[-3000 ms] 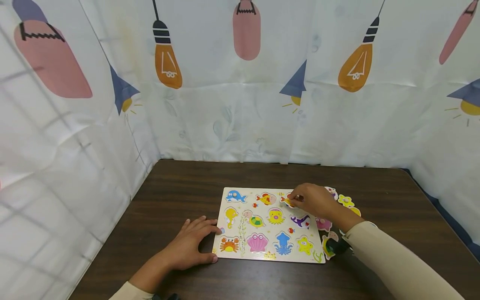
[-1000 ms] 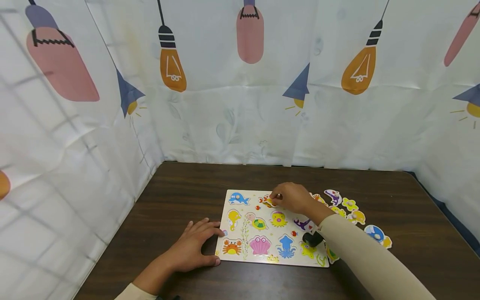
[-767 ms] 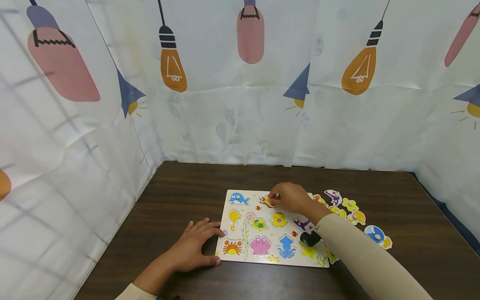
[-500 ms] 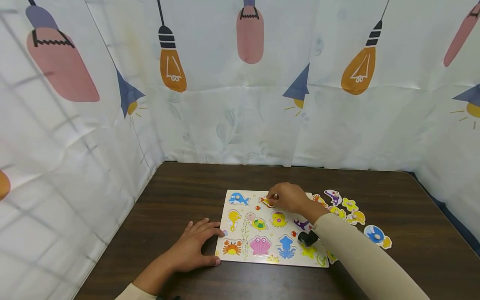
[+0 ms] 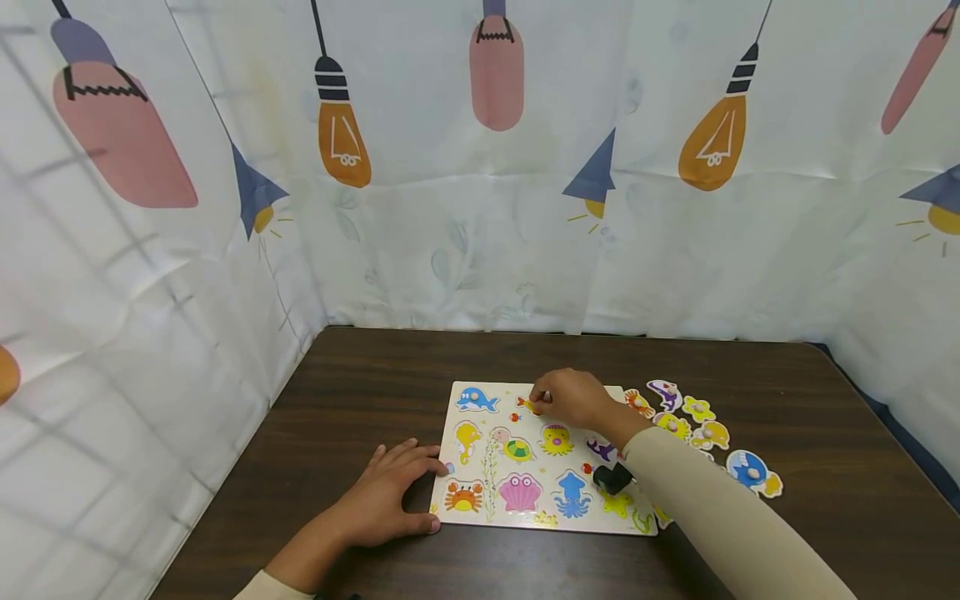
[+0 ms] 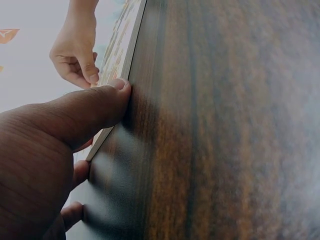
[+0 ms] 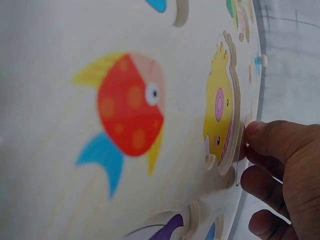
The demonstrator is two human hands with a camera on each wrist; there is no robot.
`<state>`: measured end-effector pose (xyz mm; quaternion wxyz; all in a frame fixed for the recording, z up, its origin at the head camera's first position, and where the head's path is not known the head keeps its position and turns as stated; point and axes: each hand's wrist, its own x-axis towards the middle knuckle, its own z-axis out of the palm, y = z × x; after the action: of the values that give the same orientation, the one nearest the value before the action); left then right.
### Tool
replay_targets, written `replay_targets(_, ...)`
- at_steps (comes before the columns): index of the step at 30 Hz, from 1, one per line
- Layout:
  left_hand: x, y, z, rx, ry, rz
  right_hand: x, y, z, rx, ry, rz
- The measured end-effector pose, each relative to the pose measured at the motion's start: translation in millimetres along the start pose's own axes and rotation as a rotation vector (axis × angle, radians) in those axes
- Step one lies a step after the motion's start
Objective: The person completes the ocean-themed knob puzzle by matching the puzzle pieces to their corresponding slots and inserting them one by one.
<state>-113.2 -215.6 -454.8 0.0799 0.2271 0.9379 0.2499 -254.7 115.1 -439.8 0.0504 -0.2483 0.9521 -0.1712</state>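
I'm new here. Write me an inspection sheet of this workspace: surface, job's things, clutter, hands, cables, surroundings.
Surface: dark wood-grain table.
Job's things: sea-creature puzzle board; loose pieces scattered to its right.
Clutter: nothing seen beyond those pieces.
Hands: left hand rests against the board's left edge; right hand pinches a fish in the top row.
Cables: nothing seen.
Surroundings: white cloth printed with lamps and bulbs.

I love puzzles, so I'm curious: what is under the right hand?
Under the right hand is the puzzle board, and the tail end of an orange fish peeks out beside it. The rest of the fish is covered, as is the board directly beneath the hand.
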Motion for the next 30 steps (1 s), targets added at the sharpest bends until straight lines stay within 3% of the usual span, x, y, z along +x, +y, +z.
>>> replay_targets(10, 0.8, 0.3, 2.2, 0.003, -0.005, -0.01, -11.0, 3.0, -10.7, -0.002, -0.017, 0.024)
replay_targets(30, -0.7, -0.5, -1.3, -0.008, 0.001, 0.01, -52.3, 39.9, -27.9, -0.056, 0.005, 0.012)
